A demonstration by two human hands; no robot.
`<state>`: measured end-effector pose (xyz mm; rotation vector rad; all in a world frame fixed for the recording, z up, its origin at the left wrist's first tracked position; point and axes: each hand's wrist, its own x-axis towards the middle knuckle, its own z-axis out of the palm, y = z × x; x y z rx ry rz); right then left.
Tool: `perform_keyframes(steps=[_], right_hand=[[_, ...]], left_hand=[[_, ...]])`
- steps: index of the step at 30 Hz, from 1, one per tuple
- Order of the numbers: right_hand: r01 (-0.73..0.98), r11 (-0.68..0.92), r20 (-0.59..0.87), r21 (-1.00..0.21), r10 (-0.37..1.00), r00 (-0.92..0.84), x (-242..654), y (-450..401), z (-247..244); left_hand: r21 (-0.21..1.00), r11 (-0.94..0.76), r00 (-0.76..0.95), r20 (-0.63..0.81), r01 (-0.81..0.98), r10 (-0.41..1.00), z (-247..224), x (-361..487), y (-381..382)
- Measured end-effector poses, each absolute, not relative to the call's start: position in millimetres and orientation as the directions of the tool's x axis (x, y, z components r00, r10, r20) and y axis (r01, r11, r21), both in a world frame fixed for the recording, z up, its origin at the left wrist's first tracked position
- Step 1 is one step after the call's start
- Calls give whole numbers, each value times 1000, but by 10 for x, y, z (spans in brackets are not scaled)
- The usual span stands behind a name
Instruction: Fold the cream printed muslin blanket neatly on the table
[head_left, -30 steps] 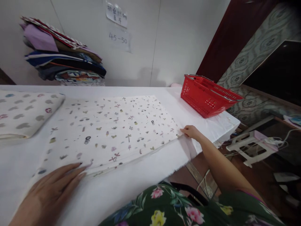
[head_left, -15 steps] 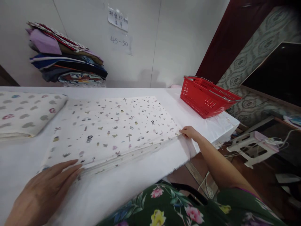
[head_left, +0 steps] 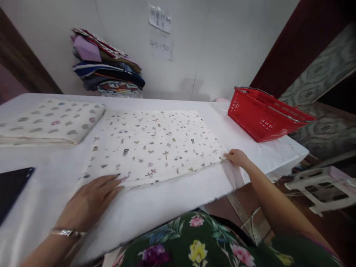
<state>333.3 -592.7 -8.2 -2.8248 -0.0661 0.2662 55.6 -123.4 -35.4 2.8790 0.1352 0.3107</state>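
Observation:
A white cloth (head_left: 155, 148), printed with small palm trees, rainbows and other little motifs, lies folded flat in layers before me. My left hand (head_left: 91, 198), with a metal bracelet at the wrist, rests on its near left corner. Its fingers are stretched out over the fabric, and the thumb is hidden. At the near right corner, my right hand (head_left: 237, 158) is closed in a pinch on the edge of the cloth. The near edge runs between both hands, close to the front of the white-covered table (head_left: 172, 202).
Left of the printed cloth lies another folded cloth (head_left: 55, 120) with grey spots. A dark flat object (head_left: 13, 189) is at the left edge. A red basket (head_left: 267, 116) stands at right, a stack of folded fabrics (head_left: 107, 66) at the back wall. A white stool (head_left: 325, 185) is on the floor.
My view has turned left, so things sit further right in the picture and the dark flat object shows. The cloth's near edge looks flatter, with less of its lower layers visible.

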Motion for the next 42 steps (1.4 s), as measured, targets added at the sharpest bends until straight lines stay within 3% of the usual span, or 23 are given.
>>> perform_keyframes(steps=[3,5,9,13,18,22,25,30,35,42], right_hand=[[196,-952,56,-233,188,981,3313,-5804,-68],[381,-885,188,-268,340,921,3297,-5679,-102],[532,-757,101,-380,538,837,3282,-5497,-245],[484,-761,37,-432,521,853,3294,-5523,-351],[572,-630,175,-525,578,797,3284,-5414,-365],[684,-553,122,-476,729,674,3308,-5129,-337],[716,-547,94,-434,763,640,3340,-5004,-313],[730,-501,170,-464,759,629,3354,-4986,-269],[688,-501,260,-525,676,690,3385,-4960,-266],[669,-499,149,-551,730,667,3408,-4940,-302]], left_hand=[[266,-960,979,160,84,129,-267,595,-1235],[254,-962,969,197,99,152,-223,685,-1221],[162,-977,976,144,139,162,-255,933,-1108],[133,-968,976,21,212,217,-353,1056,-934],[214,-969,984,97,124,148,-259,1195,-1041],[254,-966,993,118,-58,-29,-188,1431,-1326],[271,-957,993,86,-106,-85,-210,1555,-1437],[324,-944,995,97,-65,-35,-189,1583,-1425],[386,-917,981,108,106,159,-127,1584,-1425],[323,-946,994,102,-6,28,-248,1597,-1373]])
